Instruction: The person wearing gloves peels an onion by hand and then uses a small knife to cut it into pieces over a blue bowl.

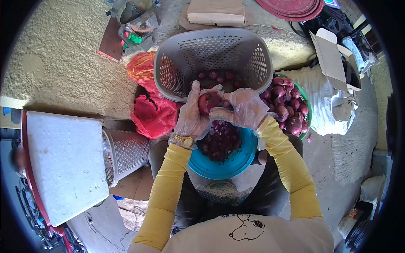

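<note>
Clearly, both hands wore thin crinkled plastic gloves: the left hand (193, 114) cupped a round, glossy red onion (209, 101), and the right hand (242, 109) pinched its skin above the teal bowl (228, 166).

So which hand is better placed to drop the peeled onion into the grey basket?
Probably the left hand: it cradles the red onion just below the grey basket rim. The right hand only pinches at the onion's side, seemingly working the skin.

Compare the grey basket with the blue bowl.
The grey basket has tall perforated walls and holds a few whole onions; the blue bowl is shallow, solid and round, holding purple peelings. The basket lies beyond the hands, the bowl under them. Both look plastic.
</note>
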Available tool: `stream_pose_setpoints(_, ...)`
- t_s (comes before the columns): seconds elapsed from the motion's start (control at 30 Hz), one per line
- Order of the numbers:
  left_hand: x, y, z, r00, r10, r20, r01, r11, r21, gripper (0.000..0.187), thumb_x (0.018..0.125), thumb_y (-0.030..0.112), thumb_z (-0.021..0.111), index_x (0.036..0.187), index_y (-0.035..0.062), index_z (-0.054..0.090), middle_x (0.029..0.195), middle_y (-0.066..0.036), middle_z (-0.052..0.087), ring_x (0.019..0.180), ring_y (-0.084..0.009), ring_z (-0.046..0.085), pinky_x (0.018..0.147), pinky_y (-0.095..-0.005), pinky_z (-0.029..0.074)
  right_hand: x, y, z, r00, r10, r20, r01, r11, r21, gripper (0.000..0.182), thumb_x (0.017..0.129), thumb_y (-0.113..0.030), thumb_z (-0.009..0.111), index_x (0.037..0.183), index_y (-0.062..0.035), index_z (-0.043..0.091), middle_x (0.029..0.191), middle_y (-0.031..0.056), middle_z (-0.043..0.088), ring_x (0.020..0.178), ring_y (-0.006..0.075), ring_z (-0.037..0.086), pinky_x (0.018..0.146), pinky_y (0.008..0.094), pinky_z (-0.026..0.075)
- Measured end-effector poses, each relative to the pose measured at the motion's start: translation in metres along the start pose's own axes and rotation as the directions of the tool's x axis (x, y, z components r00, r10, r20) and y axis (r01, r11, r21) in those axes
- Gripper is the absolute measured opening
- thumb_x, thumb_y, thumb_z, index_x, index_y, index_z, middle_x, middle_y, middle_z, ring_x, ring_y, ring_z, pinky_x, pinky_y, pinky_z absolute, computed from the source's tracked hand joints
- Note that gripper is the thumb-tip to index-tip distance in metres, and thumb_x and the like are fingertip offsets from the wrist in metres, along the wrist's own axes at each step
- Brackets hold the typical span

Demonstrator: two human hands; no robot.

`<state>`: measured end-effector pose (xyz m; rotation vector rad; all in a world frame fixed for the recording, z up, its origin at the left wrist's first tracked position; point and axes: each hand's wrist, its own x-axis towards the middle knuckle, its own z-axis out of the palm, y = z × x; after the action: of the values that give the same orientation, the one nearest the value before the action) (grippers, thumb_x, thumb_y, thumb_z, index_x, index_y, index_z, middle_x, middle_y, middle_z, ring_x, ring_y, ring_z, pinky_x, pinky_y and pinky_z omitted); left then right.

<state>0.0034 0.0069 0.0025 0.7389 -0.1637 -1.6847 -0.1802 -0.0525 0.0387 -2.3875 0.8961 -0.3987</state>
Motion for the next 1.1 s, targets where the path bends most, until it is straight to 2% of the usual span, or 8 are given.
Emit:
stream_pose_setpoints(0.07,0.0,-0.001,0.0,0.999,0.031,-0.006,-0.031,0.999,0.012,0.073,0.104,0.055,0.051,0.132,-0.0125,0.055,0.121,-0.023,0.064,0.107,-0.0326,0.066,0.091,-0.0487,0.06,0.0,0.004,0.006,0.999,0.012,0.036,-0.008,0.992,-0.128,0.068,0.081,-0.071,0.07,0.114,-0.0109,0.072,0.08,0.0144,0.072,0.079,0.0381,0.07,0.075,0.0456,0.054)
stream_pose_setpoints(0.27,-0.001,0.003,-0.001,0.999,0.022,-0.029,-0.023,0.999,-0.039,0.07,0.104,0.052,0.052,0.132,-0.0117,0.054,0.121,-0.023,0.065,0.109,-0.037,0.066,0.093,-0.0536,0.059,-0.003,-0.006,-0.007,0.993,-0.022,-0.114,0.006,0.991,-0.136,0.075,0.072,-0.075,0.076,0.098,-0.0047,0.069,0.072,0.0199,0.065,0.076,0.0404,0.067,0.07,0.0482,0.051)
stream_pose_setpoints(0.37,-0.001,0.002,-0.001,0.999,0.011,-0.036,-0.01,1.0,0.01,0.069,0.104,0.052,0.052,0.131,-0.0116,0.055,0.118,-0.023,0.066,0.109,-0.038,0.066,0.092,-0.0551,0.059,-0.002,0.003,-0.004,0.996,0.028,-0.085,-0.038,0.993,-0.109,0.078,0.069,-0.075,0.078,0.1,-0.0044,0.07,0.075,0.0206,0.066,0.08,0.0409,0.067,0.074,0.0494,0.051)
stream_pose_setpoints(0.77,-0.003,0.003,0.005,1.0,0.004,-0.019,-0.003,0.999,0.034,0.069,0.105,0.052,0.052,0.128,-0.0124,0.058,0.115,-0.022,0.067,0.106,-0.035,0.067,0.091,-0.0463,0.059,0.0,-0.003,-0.008,0.998,0.056,0.007,-0.056,0.998,-0.024,0.071,0.077,-0.073,0.073,0.111,-0.011,0.073,0.087,0.0153,0.074,0.086,0.0387,0.071,0.077,0.0461,0.054)
stream_pose_setpoints(0.87,-0.005,0.005,0.007,0.999,-0.024,0.023,0.023,0.997,0.075,0.065,0.105,0.055,0.047,0.125,-0.0056,0.06,0.121,-0.016,0.066,0.113,-0.0235,0.064,0.097,-0.0366,0.056,0.0,-0.001,-0.004,0.999,0.04,-0.001,-0.04,0.997,0.066,0.072,0.077,-0.073,0.072,0.114,-0.0106,0.073,0.086,0.016,0.074,0.086,0.0384,0.071,0.077,0.0461,0.054)
stream_pose_setpoints(0.97,-0.005,0.004,0.006,1.0,0.003,0.028,-0.005,0.998,0.063,0.065,0.105,0.055,0.048,0.124,-0.0062,0.06,0.123,-0.017,0.066,0.114,-0.0241,0.064,0.099,-0.0378,0.056,-0.001,-0.001,-0.005,0.999,-0.052,-0.001,0.052,0.991,-0.122,0.07,0.077,-0.069,0.076,0.11,-0.0072,0.072,0.076,0.0154,0.07,0.074,0.0395,0.068,0.072,0.0474,0.053)
stream_pose_setpoints(1.03,-0.004,0.003,0.008,0.998,0.042,-0.036,-0.041,0.999,0.032,0.067,0.104,0.052,0.053,0.126,-0.0106,0.059,0.116,-0.022,0.067,0.106,-0.0354,0.067,0.09,-0.0474,0.06,-0.001,0.001,-0.002,0.995,-0.07,-0.064,0.062,0.992,-0.114,0.071,0.076,-0.07,0.076,0.108,-0.0065,0.072,0.074,0.0166,0.068,0.074,0.0396,0.068,0.071,0.0475,0.052)
stream_pose_setpoints(1.1,-0.004,0.004,0.007,0.999,0.031,-0.036,-0.029,0.999,0.042,0.067,0.104,0.052,0.053,0.126,-0.0103,0.059,0.115,-0.022,0.068,0.106,-0.0353,0.068,0.09,-0.0475,0.059,-0.003,0.002,-0.002,0.989,-0.083,-0.126,0.07,0.992,-0.105,0.072,0.075,-0.071,0.076,0.106,-0.0058,0.071,0.072,0.0178,0.066,0.074,0.0398,0.067,0.07,0.0477,0.052)
